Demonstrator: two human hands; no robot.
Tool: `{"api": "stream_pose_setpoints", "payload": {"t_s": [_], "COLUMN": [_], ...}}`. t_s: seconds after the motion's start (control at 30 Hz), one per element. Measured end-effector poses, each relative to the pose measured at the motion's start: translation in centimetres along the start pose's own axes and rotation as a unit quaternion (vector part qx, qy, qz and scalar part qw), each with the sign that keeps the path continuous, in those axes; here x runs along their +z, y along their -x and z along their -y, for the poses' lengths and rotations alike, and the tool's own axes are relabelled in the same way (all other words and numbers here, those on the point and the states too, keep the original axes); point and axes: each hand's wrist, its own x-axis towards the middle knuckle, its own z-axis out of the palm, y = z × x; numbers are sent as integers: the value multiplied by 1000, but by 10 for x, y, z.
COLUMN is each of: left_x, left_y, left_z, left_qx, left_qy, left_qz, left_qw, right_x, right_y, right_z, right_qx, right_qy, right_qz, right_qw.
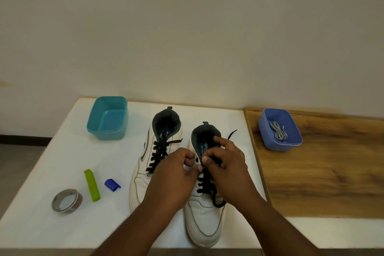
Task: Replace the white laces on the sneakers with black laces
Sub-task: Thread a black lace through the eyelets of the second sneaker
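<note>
Two white sneakers stand side by side on the white table [62, 151], toes toward me. The left sneaker [141, 172] carries a black lace [158, 155] through its eyelets. The right sneaker [204, 220] is laced in black [204, 183] too, with one free end [231, 134] trailing past the collar. Both hands work at its top eyelets. My left hand [176, 174] pinches the eyelet flap with curled fingers. My right hand [226, 160] pinches the black lace near the tongue. The white laces [278, 132] lie in a blue tub [268, 141] on the right.
A teal tub [107, 118] stands at the back left of the table. A green clip [92, 185], a small blue clip [112, 185] and a roll of tape [67, 200] lie at the left front. A wooden board [322, 172] covers the right side.
</note>
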Motion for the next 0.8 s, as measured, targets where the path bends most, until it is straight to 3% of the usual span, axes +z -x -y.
{"api": "stream_pose_setpoints", "payload": {"t_s": [0.33, 0.53, 0.6, 0.67, 0.73, 0.8], "left_x": [-4, -2, -2, -3, -12, -23], "left_y": [-5, -4, -3, -5, -5, -4], "left_z": [1, -1, -7, -16, -32, -41], "left_qx": [-3, -11, -33, -96, -155, -157], "left_qy": [13, -12, 41, 261, 519, 612], "left_qz": [-23, -47, -63, -91, -94, -150], "left_qw": [1000, 999, 997, 956, 835, 760], "right_x": [-5, -10, -15, -19, -20, -21], "right_y": [1, 9, 10, 10, 10, 10], "right_z": [2, 5, 3, 2, -1, -3], "right_qx": [-14, -29, -36, -39, -35, -30], "right_qy": [-5, 61, 88, 99, 101, 93], "right_qz": [73, 100, 99, 103, 105, 108], "right_qw": [997, 993, 991, 989, 989, 989]}}
